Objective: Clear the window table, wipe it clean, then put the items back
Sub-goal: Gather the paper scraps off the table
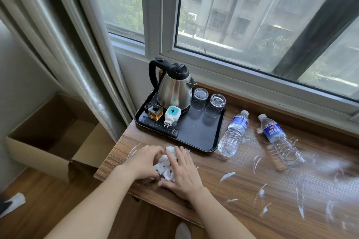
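A pile of white paper scraps (164, 167) lies near the left front of the wooden window table (242, 190). My left hand (144, 161) cups the pile from the left with curled fingers. My right hand (181, 172) presses against it from the right with straight fingers. White scraps and streaks (227, 176) are scattered over the table to the right. A black tray (202, 134) behind my hands carries a steel kettle (174, 89), two upturned glasses (200, 96), a perfume bottle (155, 111), a white plug-in device (172, 115) and a remote (161, 127).
Two plastic water bottles (234, 134) (279, 139) lie on their sides right of the tray. An open cardboard box (54, 132) stands on the floor to the left, beside the curtain (77, 54). A paper scrap (14, 202) lies on the floor. The window sill runs behind the table.
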Demonstrator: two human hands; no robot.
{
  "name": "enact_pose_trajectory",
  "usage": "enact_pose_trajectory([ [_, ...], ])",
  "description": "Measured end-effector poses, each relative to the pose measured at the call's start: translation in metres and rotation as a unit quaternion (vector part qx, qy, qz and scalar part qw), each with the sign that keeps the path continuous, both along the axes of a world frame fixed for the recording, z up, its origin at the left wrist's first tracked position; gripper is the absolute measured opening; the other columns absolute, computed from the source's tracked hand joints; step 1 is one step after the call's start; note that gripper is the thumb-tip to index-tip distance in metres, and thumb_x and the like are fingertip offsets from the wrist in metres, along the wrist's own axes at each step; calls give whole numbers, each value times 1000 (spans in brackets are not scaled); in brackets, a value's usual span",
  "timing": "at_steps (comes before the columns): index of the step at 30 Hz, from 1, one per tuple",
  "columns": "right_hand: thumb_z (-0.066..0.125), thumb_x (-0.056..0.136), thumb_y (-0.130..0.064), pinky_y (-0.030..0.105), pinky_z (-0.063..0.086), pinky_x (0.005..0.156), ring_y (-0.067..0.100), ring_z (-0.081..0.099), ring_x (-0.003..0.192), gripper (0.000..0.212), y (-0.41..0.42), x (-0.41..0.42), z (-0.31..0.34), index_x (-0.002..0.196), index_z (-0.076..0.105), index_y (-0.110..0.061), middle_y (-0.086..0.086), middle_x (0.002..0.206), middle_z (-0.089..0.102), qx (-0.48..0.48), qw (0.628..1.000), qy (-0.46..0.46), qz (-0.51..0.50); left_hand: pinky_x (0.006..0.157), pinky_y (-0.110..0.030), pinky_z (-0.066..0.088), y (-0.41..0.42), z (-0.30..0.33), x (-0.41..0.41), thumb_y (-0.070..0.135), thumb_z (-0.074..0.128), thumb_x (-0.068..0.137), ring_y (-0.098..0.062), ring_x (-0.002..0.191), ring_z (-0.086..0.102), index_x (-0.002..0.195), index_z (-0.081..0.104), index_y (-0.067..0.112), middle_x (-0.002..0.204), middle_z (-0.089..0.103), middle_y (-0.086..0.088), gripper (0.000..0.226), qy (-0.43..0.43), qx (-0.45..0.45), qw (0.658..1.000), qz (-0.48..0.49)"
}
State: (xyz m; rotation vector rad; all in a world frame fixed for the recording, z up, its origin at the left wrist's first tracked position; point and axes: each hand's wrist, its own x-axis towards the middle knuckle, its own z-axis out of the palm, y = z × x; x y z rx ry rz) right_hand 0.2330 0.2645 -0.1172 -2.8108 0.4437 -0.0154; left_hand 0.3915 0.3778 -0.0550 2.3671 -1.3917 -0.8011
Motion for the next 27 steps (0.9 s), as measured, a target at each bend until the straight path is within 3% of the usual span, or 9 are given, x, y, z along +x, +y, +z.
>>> enact_pose_trajectory([
  [2,22,84,-90,58,30,114,41,47,139,98,1,3,-2,153,33,-21,19,150,48,-11,1000,1,0,68,-14,37,8,3,9,32,82,61,-5,84,54,90,60,34,83,58,17,36,-6,-4,999,37],
  [5,25,85,-89,55,25,116,40,45,140,94,2,3,-5,153,32,-23,19,151,47,-21,1000,-6,-3,79,-21,44,10,3,10,43,78,75,-4,83,54,84,73,36,78,59,19,13,-25,20,999,29],
  [12,24,86,-88,56,40,111,34,53,134,95,0,6,-7,142,48,-15,13,143,56,-55,998,-24,-10,89,-32,45,-11,1,-22,27,58,89,-17,106,53,90,76,23,96,55,10,18,-13,31,999,-42],
  [15,34,87,-83,48,40,114,28,52,127,85,-1,8,-10,127,59,-13,6,133,58,-75,993,-84,-16,87,-29,45,-6,4,-14,23,60,86,-14,99,56,91,78,31,87,53,17,20,15,25,999,14],
  [18,44,85,-76,37,34,102,23,53,106,66,-1,12,-9,108,63,-17,0,115,59,-111,986,-120,-23,92,-29,46,5,10,-1,23,57,89,-12,102,58,85,73,36,96,62,18,21,-10,17,996,84],
  [22,45,86,-72,34,36,85,21,55,89,53,-2,16,-14,91,59,-21,-4,101,57,-144,981,-122,-40,92,-31,45,10,13,8,24,50,93,-15,112,56,99,69,33,111,60,12,21,-77,31,993,82],
  [24,45,87,-70,34,46,81,20,53,89,49,-2,17,-14,93,57,-24,-5,99,56,-144,980,-130,-47,95,-32,44,10,11,10,28,50,94,-14,117,51,107,65,33,113,56,11,21,-107,35,992,62],
  [27,45,88,-65,38,52,81,21,54,96,49,-3,16,-12,125,55,-34,-5,108,59,-131,982,-129,-36,98,-33,43,6,8,10,31,50,96,-15,123,43,122,58,30,119,51,7,28,-140,53,988,35],
])
